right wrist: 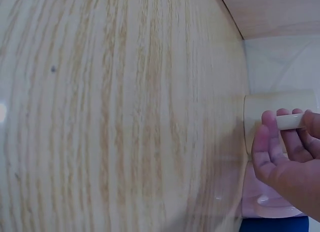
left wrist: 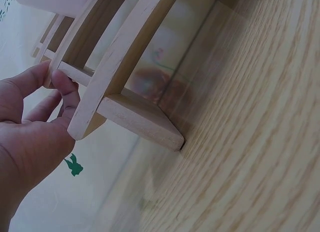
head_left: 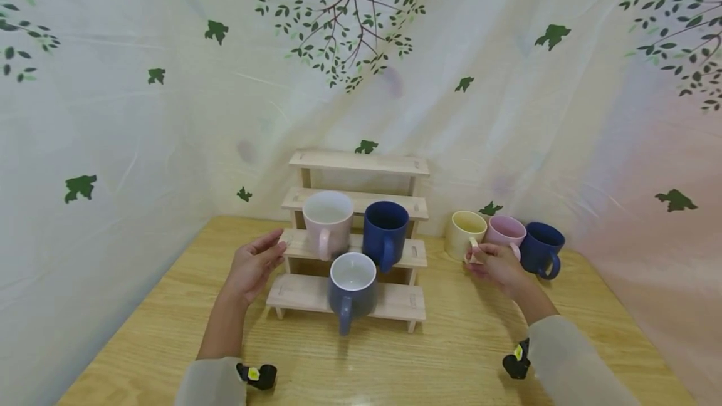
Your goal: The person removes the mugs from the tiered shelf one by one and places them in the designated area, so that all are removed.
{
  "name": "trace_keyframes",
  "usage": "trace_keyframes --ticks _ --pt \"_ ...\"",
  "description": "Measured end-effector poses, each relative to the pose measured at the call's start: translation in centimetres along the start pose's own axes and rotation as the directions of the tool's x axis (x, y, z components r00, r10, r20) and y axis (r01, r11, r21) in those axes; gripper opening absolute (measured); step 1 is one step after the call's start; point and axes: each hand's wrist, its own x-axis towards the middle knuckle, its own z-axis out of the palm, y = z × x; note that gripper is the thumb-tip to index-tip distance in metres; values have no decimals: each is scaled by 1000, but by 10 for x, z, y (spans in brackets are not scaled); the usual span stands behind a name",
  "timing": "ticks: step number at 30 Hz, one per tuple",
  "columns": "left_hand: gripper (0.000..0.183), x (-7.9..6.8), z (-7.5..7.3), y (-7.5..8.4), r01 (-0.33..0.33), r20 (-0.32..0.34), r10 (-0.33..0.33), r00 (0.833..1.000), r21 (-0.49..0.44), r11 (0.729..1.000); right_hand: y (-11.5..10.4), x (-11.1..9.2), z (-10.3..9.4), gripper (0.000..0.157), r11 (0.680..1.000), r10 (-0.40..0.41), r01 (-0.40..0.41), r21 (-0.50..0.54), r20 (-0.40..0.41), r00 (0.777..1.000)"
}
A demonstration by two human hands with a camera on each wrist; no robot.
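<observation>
Three mugs on the stepped rack (head_left: 350, 249), three left on table (head_left: 395, 362); my right hand (head_left: 496, 266) pinches the cream mug (head_left: 465, 234) handle, left hand (head_left: 254, 265) open, steadying the rack.

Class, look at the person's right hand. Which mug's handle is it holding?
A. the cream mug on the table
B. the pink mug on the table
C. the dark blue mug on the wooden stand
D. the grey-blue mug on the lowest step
A: the right hand has its fingers curled round the handle of the cream mug, which stands on the table beside the pink mug.
</observation>
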Motion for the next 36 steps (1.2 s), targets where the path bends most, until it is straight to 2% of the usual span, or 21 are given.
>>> trace_keyframes --ticks 2,6,10,14,18,23,32,35,36 --pt "56 0 0 0 0 -6 0 1000 -3 1000 -4 -3 -1 34 994 -14 10 -111 -32 999" --pt "56 0 0 1 4 -9 -4 1000 -1 1000 -14 -8 -3 38 953 -82 54 -298 -83 993" --pt "56 0 0 3 2 -4 -2 1000 8 1000 -23 -11 -6 39 920 -151 96 -379 -119 981" --pt "56 -1 0 3 2 -2 -2 1000 9 1000 -29 -14 -7 39 880 -216 146 -452 -107 970" --pt "56 -2 0 2 2 -7 -2 1000 9 1000 -33 -19 -4 38 850 -271 206 -485 -68 960" --pt "57 -2 0 2 -1 -4 1 1000 13 1000 -41 -25 6 34 810 -356 291 -509 -33 934" --pt "58 -1 0 0 -3 12 3 1000 9 1000 -60 -38 39 21 750 -483 432 -501 31 875" --pt "57 -1 0 0 -3 5 3 1000 9 1000 -69 -45 51 19 736 -501 467 -491 69 863" --pt "57 0 0 0 -2 5 2 1000 10 1000 -72 -47 55 20 739 -496 469 -483 81 865"
